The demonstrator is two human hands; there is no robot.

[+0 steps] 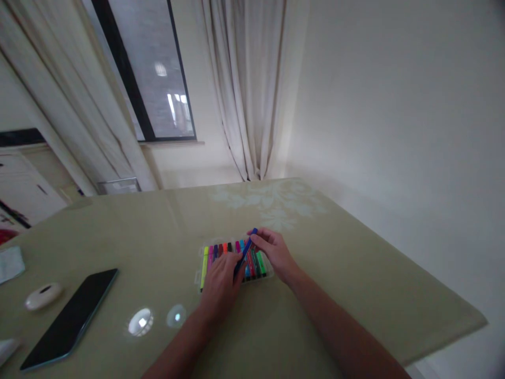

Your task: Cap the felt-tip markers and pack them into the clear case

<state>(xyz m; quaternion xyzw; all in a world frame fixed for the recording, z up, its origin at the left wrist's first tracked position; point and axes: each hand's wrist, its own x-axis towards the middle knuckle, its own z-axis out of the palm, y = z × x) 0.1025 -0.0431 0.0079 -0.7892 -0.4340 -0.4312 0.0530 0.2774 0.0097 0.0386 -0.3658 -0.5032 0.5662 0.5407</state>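
Note:
A blue marker (248, 246) is held slantwise between my two hands, above a clear plastic case (270, 269) lying on the table. My left hand (224, 276) closes round the marker's lower end and hides part of the case. At the upper end, the fingers of my right hand (274, 250) pinch the marker near its blue tip. Several coloured markers lie side by side in the case, among them a yellow marker (204, 266) at the left edge and a green marker (261, 263) at the right.
A tablet or large phone (73, 318) with a dark screen lies on the table (335, 252) at left. Beside it are a white rounded object (43, 296) and a pale folded cloth or packet (11, 264). The wall (402, 131) runs along the table's right side.

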